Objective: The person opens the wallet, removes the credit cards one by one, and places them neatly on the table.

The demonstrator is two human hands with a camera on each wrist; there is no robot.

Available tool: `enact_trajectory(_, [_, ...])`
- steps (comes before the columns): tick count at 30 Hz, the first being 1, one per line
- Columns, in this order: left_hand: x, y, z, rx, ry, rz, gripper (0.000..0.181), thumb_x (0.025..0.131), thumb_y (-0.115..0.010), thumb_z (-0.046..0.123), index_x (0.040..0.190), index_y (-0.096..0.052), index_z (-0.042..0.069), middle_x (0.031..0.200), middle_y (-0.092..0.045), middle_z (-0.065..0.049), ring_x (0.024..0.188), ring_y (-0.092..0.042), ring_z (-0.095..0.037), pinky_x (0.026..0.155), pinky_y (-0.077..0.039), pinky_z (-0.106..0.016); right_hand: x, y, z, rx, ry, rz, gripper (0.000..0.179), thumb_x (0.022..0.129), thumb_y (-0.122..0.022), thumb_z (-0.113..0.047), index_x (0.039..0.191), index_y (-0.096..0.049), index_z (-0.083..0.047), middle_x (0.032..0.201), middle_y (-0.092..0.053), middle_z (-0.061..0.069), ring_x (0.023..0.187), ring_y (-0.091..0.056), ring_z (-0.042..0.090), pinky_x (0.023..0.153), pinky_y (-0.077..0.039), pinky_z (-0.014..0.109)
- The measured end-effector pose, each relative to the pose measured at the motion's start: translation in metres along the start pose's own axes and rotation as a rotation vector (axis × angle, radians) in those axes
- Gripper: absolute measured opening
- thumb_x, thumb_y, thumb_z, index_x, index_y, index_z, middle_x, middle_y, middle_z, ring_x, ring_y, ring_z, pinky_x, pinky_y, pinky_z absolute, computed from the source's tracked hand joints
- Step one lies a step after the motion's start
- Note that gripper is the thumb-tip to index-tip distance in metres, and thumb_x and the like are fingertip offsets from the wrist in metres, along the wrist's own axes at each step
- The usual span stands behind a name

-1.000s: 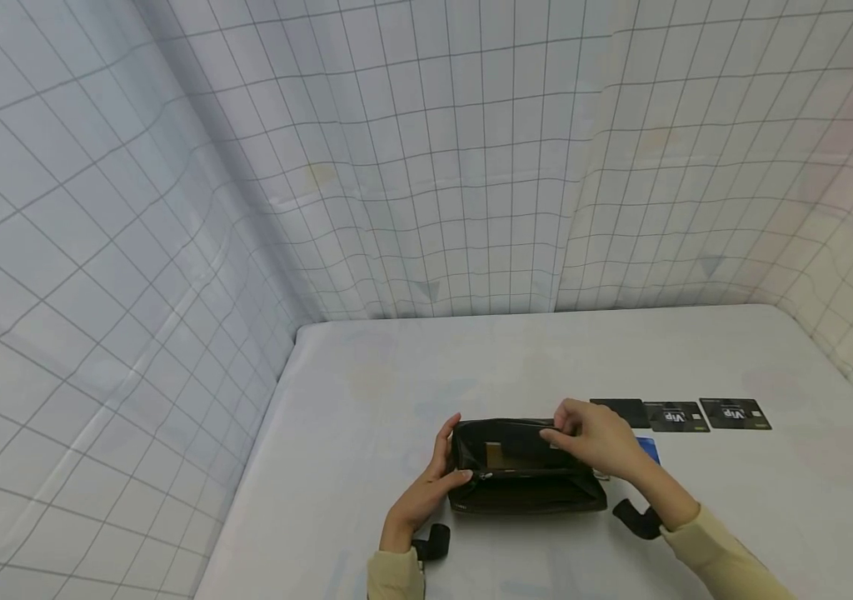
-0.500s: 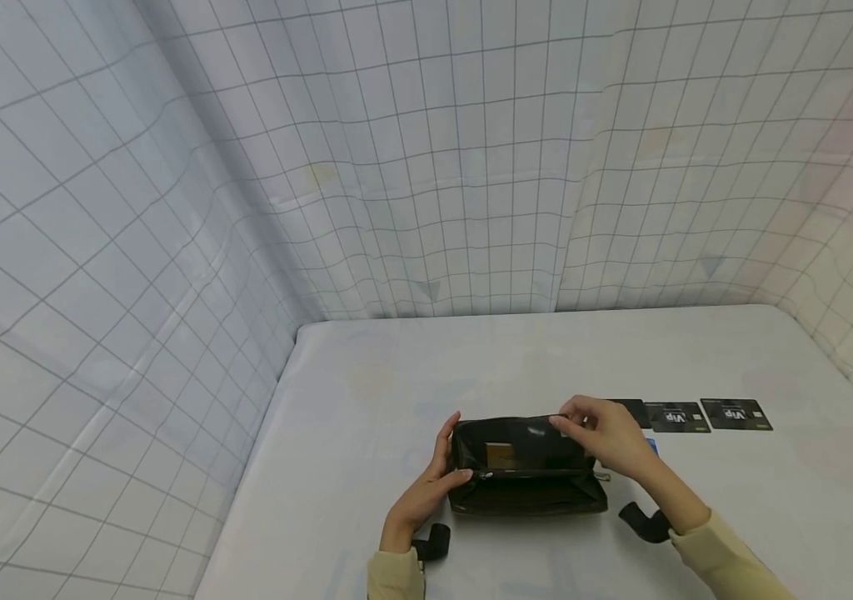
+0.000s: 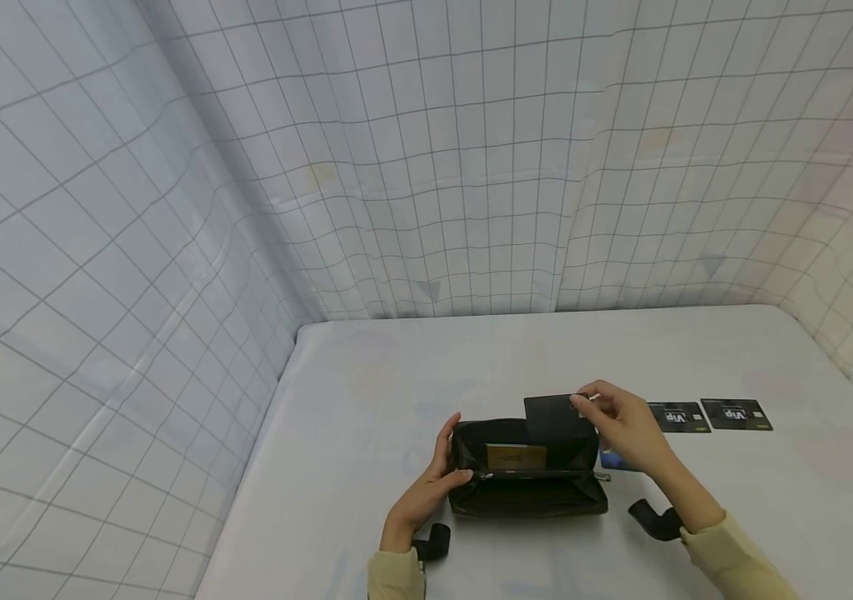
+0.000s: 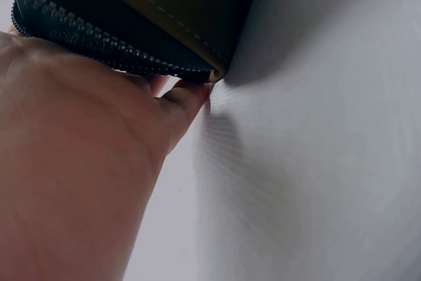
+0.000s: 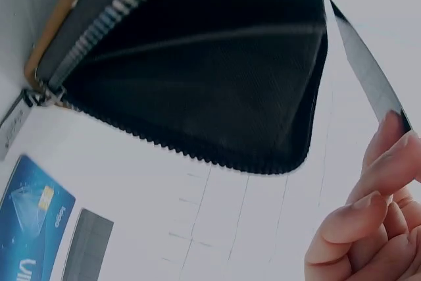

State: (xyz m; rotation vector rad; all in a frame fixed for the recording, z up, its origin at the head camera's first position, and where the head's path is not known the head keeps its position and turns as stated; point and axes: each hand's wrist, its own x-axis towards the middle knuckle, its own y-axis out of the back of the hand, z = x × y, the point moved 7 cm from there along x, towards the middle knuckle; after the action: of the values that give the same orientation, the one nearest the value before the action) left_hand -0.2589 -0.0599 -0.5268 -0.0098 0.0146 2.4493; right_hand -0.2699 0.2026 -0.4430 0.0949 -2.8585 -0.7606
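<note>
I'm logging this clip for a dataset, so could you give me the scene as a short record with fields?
Left grip: holds the wallet at its left end
Right grip: pinches a plain black card
Black card: at the wallet's back right; the right wrist view shows it apart from the wallet
Wallet: unzipped, open, tan patch visible inside
Vip cards: two, dark, flat on the table, right of the right grip
Blue card: beside the wallet's right end, partly hidden in the head view

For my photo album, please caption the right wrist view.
Right hand pinches a dark card near an unzipped wallet; blue card, lower left.
</note>
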Motion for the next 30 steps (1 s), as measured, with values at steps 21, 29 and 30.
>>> enact_trajectory(21, [-0.002, -0.003, 0.008, 0.014, 0.029, -0.001, 0.070, 0.099, -0.042, 0.012, 0.146, 0.000, 0.043, 0.152, 0.025, 0.000, 0.139, 0.019, -0.027, 0.108, -0.001, -0.061, -0.017, 0.059, 0.034, -0.085, -0.060, 0.117, 0.028, 0.097, -0.047, -0.035, 0.107, -0.057, -0.011, 0.061, -0.053, 0.001, 0.049, -0.052, 0.019, 0.047, -0.041, 0.029])
enact_trajectory(29, [-0.003, -0.001, 0.006, 0.021, 0.027, 0.004, 0.071, 0.098, -0.042, 0.012, 0.146, 0.001, 0.040, 0.152, 0.024, 0.000, 0.139, 0.019, -0.027, 0.108, -0.001, -0.061, -0.025, 0.088, 0.070, -0.162, -0.142, 0.113, 0.036, 0.097, -0.044, -0.039, 0.112, -0.054, -0.008, 0.065, -0.054, 0.005, 0.051, -0.052, 0.018, 0.049, -0.041, 0.029])
enact_trajectory(30, [-0.003, -0.001, 0.006, 0.022, 0.025, 0.004, 0.071, 0.098, -0.042, 0.012, 0.146, 0.001, 0.040, 0.152, 0.024, 0.000, 0.139, 0.019, -0.027, 0.108, -0.001, -0.061, -0.027, 0.091, 0.074, -0.169, -0.151, 0.108, 0.037, 0.097, -0.044, -0.039, 0.112, -0.054, -0.007, 0.065, -0.055, 0.007, 0.052, -0.051, 0.017, 0.049, -0.040, 0.028])
